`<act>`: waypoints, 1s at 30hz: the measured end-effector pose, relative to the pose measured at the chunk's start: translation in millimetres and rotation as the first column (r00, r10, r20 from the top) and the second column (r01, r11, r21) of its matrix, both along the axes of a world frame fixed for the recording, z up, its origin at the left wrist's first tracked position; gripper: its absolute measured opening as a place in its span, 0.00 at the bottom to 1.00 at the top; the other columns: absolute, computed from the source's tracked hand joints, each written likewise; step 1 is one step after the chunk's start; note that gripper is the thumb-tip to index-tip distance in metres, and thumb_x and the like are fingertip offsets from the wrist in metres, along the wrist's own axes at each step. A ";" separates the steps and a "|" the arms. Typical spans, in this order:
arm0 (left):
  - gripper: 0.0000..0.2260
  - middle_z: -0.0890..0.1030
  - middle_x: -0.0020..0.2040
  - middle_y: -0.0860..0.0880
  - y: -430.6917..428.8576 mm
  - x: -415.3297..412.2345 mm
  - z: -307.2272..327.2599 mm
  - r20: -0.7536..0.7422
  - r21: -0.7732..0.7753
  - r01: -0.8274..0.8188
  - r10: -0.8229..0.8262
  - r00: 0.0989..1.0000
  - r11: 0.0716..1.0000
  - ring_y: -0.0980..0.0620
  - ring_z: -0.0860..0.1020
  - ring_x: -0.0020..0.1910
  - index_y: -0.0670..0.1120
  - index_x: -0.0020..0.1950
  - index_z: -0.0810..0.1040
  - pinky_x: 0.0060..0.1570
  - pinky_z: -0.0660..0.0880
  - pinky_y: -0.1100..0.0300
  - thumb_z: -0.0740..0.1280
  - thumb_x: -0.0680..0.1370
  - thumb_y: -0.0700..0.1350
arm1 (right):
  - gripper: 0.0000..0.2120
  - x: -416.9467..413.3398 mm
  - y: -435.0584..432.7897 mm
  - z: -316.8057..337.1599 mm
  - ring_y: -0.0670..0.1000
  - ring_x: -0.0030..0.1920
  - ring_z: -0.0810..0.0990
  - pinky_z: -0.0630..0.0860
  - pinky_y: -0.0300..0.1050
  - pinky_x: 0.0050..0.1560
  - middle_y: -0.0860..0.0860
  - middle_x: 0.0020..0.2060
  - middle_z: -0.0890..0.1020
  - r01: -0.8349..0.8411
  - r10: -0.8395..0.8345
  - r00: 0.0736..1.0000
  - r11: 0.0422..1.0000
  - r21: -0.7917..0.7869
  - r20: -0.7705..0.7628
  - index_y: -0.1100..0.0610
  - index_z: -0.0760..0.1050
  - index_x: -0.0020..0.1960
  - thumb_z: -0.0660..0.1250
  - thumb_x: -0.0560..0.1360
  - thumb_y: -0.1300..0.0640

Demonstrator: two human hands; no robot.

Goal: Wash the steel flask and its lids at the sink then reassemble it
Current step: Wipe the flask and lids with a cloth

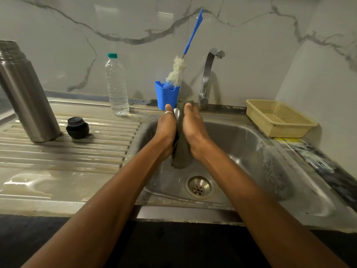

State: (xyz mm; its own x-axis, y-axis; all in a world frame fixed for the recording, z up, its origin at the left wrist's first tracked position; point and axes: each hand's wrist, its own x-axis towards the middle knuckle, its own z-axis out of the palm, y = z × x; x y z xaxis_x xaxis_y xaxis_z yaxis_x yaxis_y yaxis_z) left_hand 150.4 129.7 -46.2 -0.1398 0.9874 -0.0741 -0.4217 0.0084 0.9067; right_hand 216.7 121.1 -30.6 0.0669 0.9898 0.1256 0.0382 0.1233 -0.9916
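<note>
Fingers (168,109) of both hands lie straight and side by side, the left hand (167,130) and right hand (193,128) pressing a grey cloth (181,155) flat between the palms above the sink (251,151). The cloth hangs out below the wrists, and a glint of steel shows between the fingertips; whether that is the flask's outer lid I cannot tell. A silver ring (169,112) sits on one left finger. Well to the left of the fingers, the steel flask (29,93) stands upright on the wet drainboard (67,151), its black inner lid (77,127) just beside it and apart from it. Just beyond the fingertips stands a blue holder (167,95) with a bottle brush (176,72) leaning out of it. A clear water bottle (116,86) stands beyond and left of the fingers, the tap (207,74) beyond and right, and a cream plastic basket (280,118) farther right.
</note>
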 end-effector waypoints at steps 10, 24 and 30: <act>0.20 0.87 0.50 0.45 -8.2 0.3 5.3 -0.005 -0.062 0.028 -0.028 1.000 0.998 0.49 0.85 0.52 0.46 0.61 0.81 0.54 0.81 0.51 0.56 0.85 0.57 | 0.22 6.3 -0.7 3.0 0.58 0.57 0.83 0.79 0.57 0.62 0.58 0.56 0.84 -0.022 0.001 0.996 0.968 -0.249 -0.087 0.57 0.78 0.61 0.52 0.84 0.45; 0.15 0.85 0.36 0.48 -8.9 -8.5 8.6 -0.019 -0.092 -0.068 0.066 0.998 0.993 0.51 0.84 0.38 0.43 0.53 0.80 0.37 0.80 0.58 0.57 0.85 0.48 | 0.21 -0.6 -16.0 1.9 0.51 0.59 0.78 0.72 0.45 0.60 0.50 0.60 0.79 -0.003 0.002 0.995 1.000 0.005 0.096 0.57 0.72 0.69 0.50 0.86 0.46; 0.20 0.87 0.48 0.44 -12.6 -12.2 5.3 -0.050 -0.129 -0.059 0.053 0.997 0.990 0.47 0.86 0.49 0.45 0.60 0.81 0.46 0.83 0.52 0.54 0.86 0.56 | 0.20 -0.4 -13.9 -4.0 0.49 0.54 0.76 0.70 0.41 0.52 0.49 0.56 0.77 -0.012 0.001 0.991 0.997 0.080 0.132 0.56 0.70 0.69 0.50 0.86 0.46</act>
State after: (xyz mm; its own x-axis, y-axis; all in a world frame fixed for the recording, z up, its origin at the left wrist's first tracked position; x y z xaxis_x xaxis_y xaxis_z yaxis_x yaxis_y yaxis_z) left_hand 138.2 117.1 -41.0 -0.2012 0.9601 -0.1942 -0.3824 0.1056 0.9179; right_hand 216.2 107.2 -34.6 0.0377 0.9764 0.2126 0.1671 0.2036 -0.9647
